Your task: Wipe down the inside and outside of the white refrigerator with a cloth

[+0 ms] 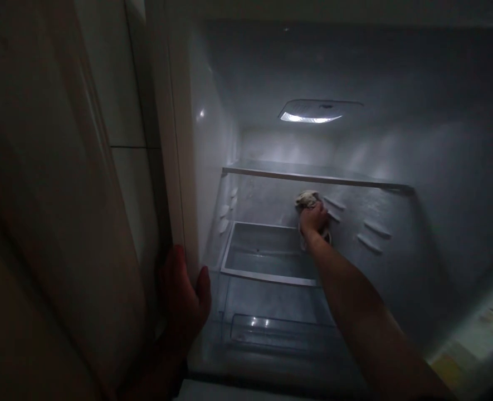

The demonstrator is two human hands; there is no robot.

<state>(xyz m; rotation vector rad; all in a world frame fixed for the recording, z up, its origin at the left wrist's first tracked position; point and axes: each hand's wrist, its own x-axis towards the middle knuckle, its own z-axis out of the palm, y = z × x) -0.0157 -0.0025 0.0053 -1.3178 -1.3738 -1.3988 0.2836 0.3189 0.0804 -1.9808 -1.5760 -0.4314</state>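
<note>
My right hand (314, 220) reaches deep inside a refrigerator (180, 167), fingers closed round a crumpled, pale cloth (307, 197). The cloth is by the back wall, between the upper glass shelf (313, 175) and the lower glass shelf (267, 245). Part of it hangs below my fingers. At the lower left, my left hand (185, 292) grips the refrigerator's front left edge, with the thumb on the inner side and the other fingers on the outer side. Dim light hides some finger detail.
A lit lamp (311, 118) is set in the ceiling of the compartment. Shelf ridges (377, 229) stick out from the right wall. Below the lower shelf is a clear drawer (283, 331). Pale wall tiles (133, 184) stand close on the left.
</note>
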